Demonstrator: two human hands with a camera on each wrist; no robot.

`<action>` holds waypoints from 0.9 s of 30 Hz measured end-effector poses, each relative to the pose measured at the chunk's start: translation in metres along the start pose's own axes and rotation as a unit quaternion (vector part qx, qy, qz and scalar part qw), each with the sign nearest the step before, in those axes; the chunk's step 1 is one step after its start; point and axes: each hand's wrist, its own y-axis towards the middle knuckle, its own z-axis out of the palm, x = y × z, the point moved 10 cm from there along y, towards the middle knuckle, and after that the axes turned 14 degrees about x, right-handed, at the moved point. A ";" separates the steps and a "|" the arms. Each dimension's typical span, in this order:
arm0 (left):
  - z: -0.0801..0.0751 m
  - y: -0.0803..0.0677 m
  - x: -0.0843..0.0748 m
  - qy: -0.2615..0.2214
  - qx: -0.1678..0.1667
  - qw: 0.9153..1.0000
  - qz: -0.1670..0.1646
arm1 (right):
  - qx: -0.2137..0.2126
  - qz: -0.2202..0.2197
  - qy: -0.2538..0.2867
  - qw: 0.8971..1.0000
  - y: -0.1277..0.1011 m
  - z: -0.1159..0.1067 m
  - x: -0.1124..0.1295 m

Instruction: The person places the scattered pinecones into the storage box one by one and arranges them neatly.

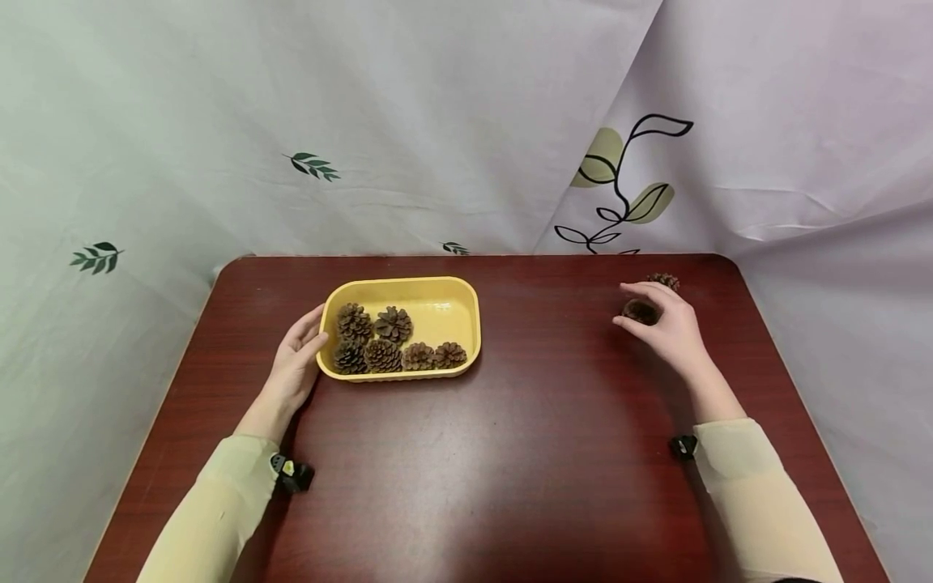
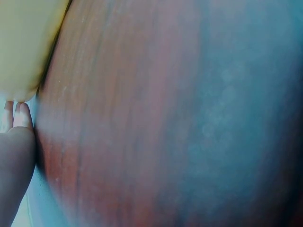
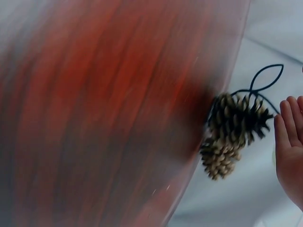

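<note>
My left hand (image 1: 293, 360) rests against the left end of a yellow tray (image 1: 452, 282), its fingers fairly straight along the outer wall. Inside the tray several brown pine cones (image 1: 382, 355) lie along the left and near sides. Over at the right, my right hand (image 1: 674, 324) hovers around a dark pine cone (image 1: 640, 312), thumb and fingers spread apart. In the right wrist view a gap shows between the fingers (image 3: 294, 123) and that cone (image 3: 236, 118). A second, lighter pine cone (image 1: 664, 281) lies just behind it, partly covered by the hand in the head view.
Both hands work over a dark red wooden table (image 1: 496, 453) with rounded far corners. A pale curtain (image 1: 437, 121) with leaf prints hangs behind the table and along its sides. Dark wrist cameras (image 1: 293, 472) sit on both cuffs.
</note>
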 end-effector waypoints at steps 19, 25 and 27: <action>0.000 0.000 0.000 -0.010 -0.003 1.000 0.005 | 0.006 -0.003 -0.057 0.998 -0.010 -0.019 -0.030; 0.001 0.000 0.000 -0.017 -0.001 1.000 0.009 | 0.029 0.009 -0.077 0.997 -0.010 -0.014 -0.038; 0.001 0.001 0.000 -0.016 -0.002 1.000 0.008 | 0.034 0.010 -0.078 0.996 -0.010 -0.013 -0.040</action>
